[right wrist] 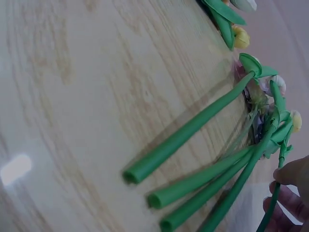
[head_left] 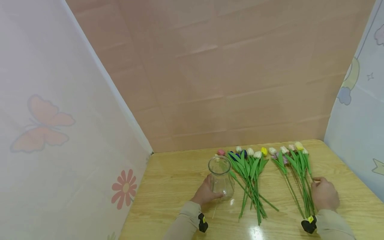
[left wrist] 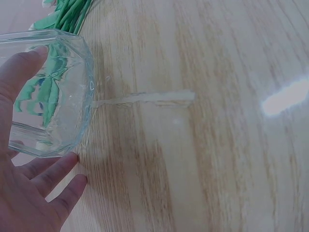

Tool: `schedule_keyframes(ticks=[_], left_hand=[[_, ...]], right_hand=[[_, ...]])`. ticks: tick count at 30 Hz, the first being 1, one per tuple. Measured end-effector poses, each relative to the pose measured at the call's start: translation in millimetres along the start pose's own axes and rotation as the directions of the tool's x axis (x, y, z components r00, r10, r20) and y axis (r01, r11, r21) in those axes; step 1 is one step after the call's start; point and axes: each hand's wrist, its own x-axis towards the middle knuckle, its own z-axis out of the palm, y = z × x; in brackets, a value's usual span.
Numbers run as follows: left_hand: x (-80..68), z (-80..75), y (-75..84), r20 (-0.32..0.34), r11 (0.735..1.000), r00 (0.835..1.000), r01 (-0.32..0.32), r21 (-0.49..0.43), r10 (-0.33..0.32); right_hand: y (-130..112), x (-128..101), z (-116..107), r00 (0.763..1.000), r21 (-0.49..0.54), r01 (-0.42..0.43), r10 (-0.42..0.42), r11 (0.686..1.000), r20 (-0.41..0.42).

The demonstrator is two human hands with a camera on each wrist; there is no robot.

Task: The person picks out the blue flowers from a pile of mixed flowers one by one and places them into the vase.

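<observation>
because its sides look slick, a loose grip could let the clear glass vase (head_left: 226, 184) slip or topple onto the wooden table (head_left: 174, 173) — and tugging the pinched tulip stem (right wrist: 272, 200) could drag neighbouring ones along. the left hand (head_left: 207, 192) cups the vase, thumb and fingers curved round it, just left of the left tulip bunch (head_left: 254, 168). over at the right tulip bunch (head_left: 301, 161), the right hand (head_left: 325, 196) works the outer edge — thumb and fingers closed on that single stem.

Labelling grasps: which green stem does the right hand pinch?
Rightmost stem of the right bunch, head view: it alone is pinched by the right hand; others lie loose.
</observation>
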Motion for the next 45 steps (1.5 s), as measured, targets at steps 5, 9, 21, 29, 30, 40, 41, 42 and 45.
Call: schedule_keyframes(ticks=[5, 9, 21, 29, 30, 40, 41, 42, 45], left_hand=[[-0.1, 0.6, -0.1, 0.005, 1.0, 1.0, 0.003, -0.004, -0.003], [0.7, 0.9, -0.9, 0.001, 1.0, 1.0, 0.007, 0.007, -0.007], [0.6, 0.5, -0.8, -0.003, 0.999, 1.0, 0.014, 0.033, -0.014], [0.7, 0.5, 0.3, -0.008, 0.999, 1.0, 0.001, 0.036, 0.0], [0.7, 0.4, 0.5, -0.009, 0.999, 1.0, 0.0, 0.035, 0.001], [-0.4, -0.8, 2.7, -0.005, 0.999, 1.0, -0.002, 0.04, 0.002], [-0.7, -1.0, 3.1, -0.006, 0.999, 1.0, -0.004, 0.039, 0.004], [-1.1, -1.3, 3.6, -0.008, 0.999, 1.0, -0.007, 0.038, 0.007], [-1.7, -2.0, 4.2, -0.011, 0.999, 1.0, -0.01, 0.033, 0.011]], right_hand=[[5.0, 0.2, 2.8, 0.999, 0.001, -0.027, 0.027, 1.0, 0.019], [6.7, 0.9, 3.2, 1.0, 0.0, -0.024, 0.024, 1.0, 0.015], [5.5, 5.5, 0.2, 0.997, -0.023, -0.054, 0.055, 0.998, 0.051], [-24.7, 8.0, -10.2, 0.997, -0.007, 0.067, -0.067, 0.998, -0.042], [-30.7, 9.0, -11.8, 0.996, -0.011, 0.078, -0.078, 0.997, -0.048], [-88.5, 6.2, -6.6, 0.972, -0.022, 0.229, -0.229, 0.973, -0.05], [-94.5, 5.2, -3.9, 0.966, -0.014, 0.254, -0.254, 0.967, -0.049], [-100.7, 3.8, -0.8, 0.959, -0.009, 0.278, -0.278, 0.961, -0.05], [-117.2, -0.5, 10.6, 0.935, 0.0, 0.352, -0.351, 0.936, -0.057]])
